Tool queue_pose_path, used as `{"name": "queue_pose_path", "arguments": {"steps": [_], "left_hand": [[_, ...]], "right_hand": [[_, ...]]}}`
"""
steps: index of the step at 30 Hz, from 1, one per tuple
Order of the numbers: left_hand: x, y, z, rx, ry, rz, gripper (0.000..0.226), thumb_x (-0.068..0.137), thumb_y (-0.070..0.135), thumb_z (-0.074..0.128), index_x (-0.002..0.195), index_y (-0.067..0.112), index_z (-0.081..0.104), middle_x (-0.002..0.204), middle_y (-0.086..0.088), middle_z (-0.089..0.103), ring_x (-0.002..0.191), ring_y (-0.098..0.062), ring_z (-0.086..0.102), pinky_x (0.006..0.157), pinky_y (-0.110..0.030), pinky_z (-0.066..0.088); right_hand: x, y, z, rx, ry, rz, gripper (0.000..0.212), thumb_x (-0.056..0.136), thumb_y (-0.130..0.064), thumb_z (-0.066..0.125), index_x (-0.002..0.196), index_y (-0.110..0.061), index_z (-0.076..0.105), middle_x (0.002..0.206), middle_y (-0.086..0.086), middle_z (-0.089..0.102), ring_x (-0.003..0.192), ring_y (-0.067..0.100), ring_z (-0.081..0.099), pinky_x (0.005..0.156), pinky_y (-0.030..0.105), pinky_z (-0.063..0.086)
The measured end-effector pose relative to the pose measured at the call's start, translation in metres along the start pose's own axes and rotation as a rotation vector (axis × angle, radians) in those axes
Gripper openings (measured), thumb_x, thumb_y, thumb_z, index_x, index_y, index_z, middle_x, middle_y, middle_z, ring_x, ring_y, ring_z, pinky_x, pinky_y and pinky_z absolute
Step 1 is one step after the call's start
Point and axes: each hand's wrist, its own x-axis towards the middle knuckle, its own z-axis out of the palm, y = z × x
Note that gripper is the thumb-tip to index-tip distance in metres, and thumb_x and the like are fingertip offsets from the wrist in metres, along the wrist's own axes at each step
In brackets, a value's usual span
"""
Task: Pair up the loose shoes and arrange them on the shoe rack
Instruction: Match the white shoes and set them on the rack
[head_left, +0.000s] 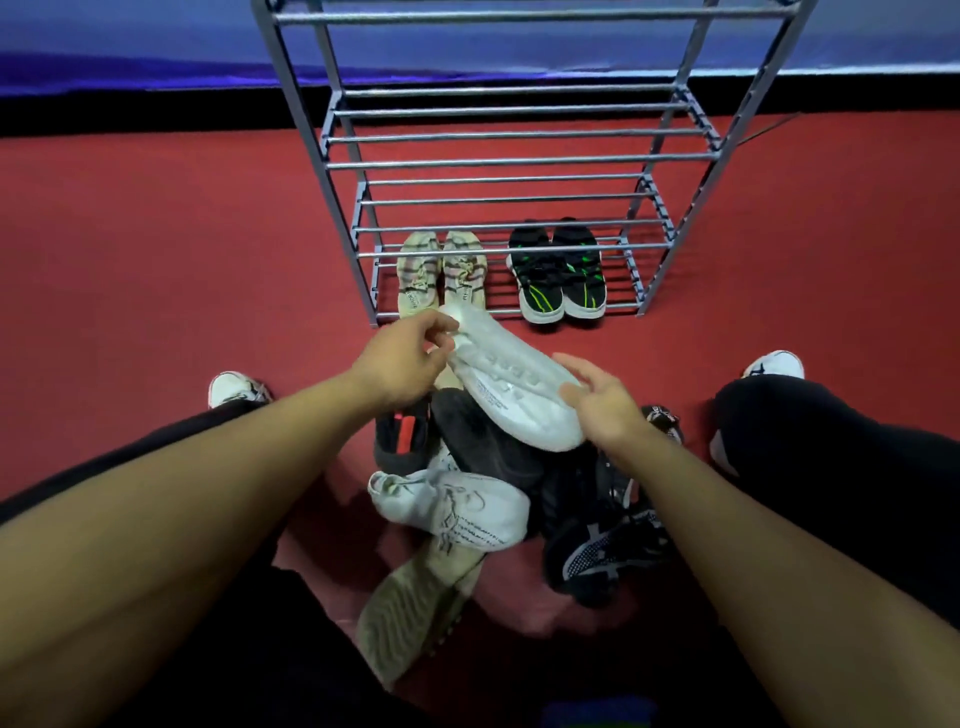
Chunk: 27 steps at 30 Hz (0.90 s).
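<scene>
A grey metal shoe rack (343, 244) stands on the red floor ahead of me. On its bottom shelf sit a cream pair (441, 270) at the left and a black-and-green pair (558, 275) at the right. A white shoe (511, 389) is held sole-up over the pile: my left hand (402, 361) pinches one end, and my right hand (602, 400) rests against the other end with fingers spread. Below lies a heap of loose shoes: a white knit one (457, 509), a beige sole-up one (410, 597), a dark grey one (483, 436) and black ones (602, 551).
My knees in black trousers and my white sneakers (234, 389) (774, 364) flank the pile. A black shoe with a red tab (402, 431) lies at the pile's left. The rack's upper shelves carry nothing. A blue wall with a black skirting runs behind the rack.
</scene>
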Motion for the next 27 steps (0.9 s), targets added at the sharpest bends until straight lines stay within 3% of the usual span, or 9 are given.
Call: {"name": "queue_pose_path", "arguments": {"steps": [2, 5, 8, 12, 16, 19, 21, 24, 27], "left_hand": [[-0.002, -0.006, -0.013, 0.205, 0.034, 0.037, 0.05, 0.09, 0.022, 0.059, 0.138, 0.027, 0.046, 0.14, -0.002, 0.047, 0.125, -0.028, 0.045, 0.104, -0.038, 0.039], [-0.01, -0.004, -0.019, 0.399, -0.161, 0.047, 0.08, 0.083, 0.024, 0.065, 0.149, 0.041, 0.023, 0.158, 0.004, 0.021, 0.142, -0.032, 0.018, 0.112, -0.053, 0.024], [-0.024, -0.001, -0.001, 0.459, -0.396, 0.092, 0.077, 0.075, 0.033, 0.074, 0.14, 0.04, 0.034, 0.136, 0.004, 0.051, 0.128, -0.025, 0.042, 0.095, -0.037, 0.032], [-0.026, -0.003, 0.019, 0.175, -0.424, 0.029, 0.031, 0.079, 0.032, 0.076, 0.097, 0.031, 0.051, 0.088, 0.01, 0.063, 0.093, -0.021, 0.066, 0.082, -0.033, 0.05], [-0.019, -0.003, 0.026, -0.29, -0.321, -0.15, 0.028, 0.082, 0.028, 0.075, 0.104, 0.017, 0.064, 0.095, 0.0, 0.072, 0.085, -0.018, 0.068, 0.075, -0.031, 0.054], [-0.016, -0.004, 0.032, -0.677, -0.277, -0.372, 0.048, 0.078, 0.033, 0.078, 0.118, 0.011, 0.063, 0.109, -0.01, 0.073, 0.097, -0.028, 0.069, 0.087, -0.046, 0.056], [-0.015, 0.0, 0.034, -0.84, -0.269, -0.477, 0.049, 0.082, 0.032, 0.074, 0.124, 0.01, 0.06, 0.112, -0.011, 0.073, 0.101, -0.03, 0.069, 0.093, -0.053, 0.053], [-0.013, 0.005, 0.034, -0.982, -0.259, -0.534, 0.047, 0.087, 0.032, 0.069, 0.126, 0.009, 0.059, 0.116, -0.012, 0.071, 0.102, -0.028, 0.069, 0.091, -0.047, 0.055], [-0.013, 0.001, 0.033, -1.05, -0.271, -0.519, 0.049, 0.089, 0.046, 0.062, 0.123, 0.01, 0.062, 0.114, -0.007, 0.072, 0.102, -0.023, 0.069, 0.086, -0.04, 0.058]], "right_hand": [[-0.005, -0.009, 0.004, -0.183, -0.092, -0.129, 0.043, 0.097, -0.002, 0.047, 0.137, -0.017, 0.054, 0.133, 0.0, 0.059, 0.125, 0.019, 0.055, 0.111, 0.035, 0.04], [-0.01, -0.03, 0.007, -0.425, -0.196, -0.325, 0.039, 0.096, -0.007, 0.052, 0.131, -0.022, 0.06, 0.13, -0.011, 0.06, 0.126, 0.009, 0.052, 0.113, 0.029, 0.035], [-0.013, -0.052, 0.002, -0.524, -0.237, -0.404, 0.038, 0.094, -0.014, 0.058, 0.129, -0.028, 0.061, 0.117, -0.019, 0.061, 0.114, 0.004, 0.055, 0.103, 0.024, 0.041], [-0.013, -0.056, 0.0, -0.465, -0.086, -0.434, 0.041, 0.088, -0.02, 0.065, 0.128, -0.03, 0.061, 0.107, -0.021, 0.061, 0.105, 0.005, 0.058, 0.099, 0.028, 0.046], [-0.003, -0.045, 0.007, -0.008, 0.199, -0.231, 0.054, 0.087, -0.028, 0.071, 0.136, -0.02, 0.051, 0.116, -0.002, 0.065, 0.103, 0.018, 0.064, 0.09, 0.037, 0.054], [-0.008, -0.037, 0.016, 0.093, 0.029, 0.052, 0.059, 0.088, -0.034, 0.071, 0.138, -0.019, 0.045, 0.117, 0.002, 0.062, 0.088, 0.015, 0.062, 0.072, 0.033, 0.056], [-0.017, -0.032, 0.026, 0.185, -0.152, 0.185, 0.045, 0.091, -0.026, 0.067, 0.133, -0.019, 0.05, 0.113, 0.002, 0.067, 0.092, 0.017, 0.066, 0.081, 0.038, 0.058], [-0.018, -0.022, 0.039, 0.322, -0.286, 0.209, 0.033, 0.094, -0.014, 0.063, 0.126, -0.011, 0.06, 0.114, 0.011, 0.072, 0.099, 0.024, 0.07, 0.088, 0.04, 0.057], [-0.013, -0.018, 0.042, 0.384, -0.255, 0.211, 0.026, 0.093, -0.005, 0.059, 0.118, -0.007, 0.065, 0.109, 0.013, 0.074, 0.094, 0.024, 0.071, 0.082, 0.035, 0.058]]}}
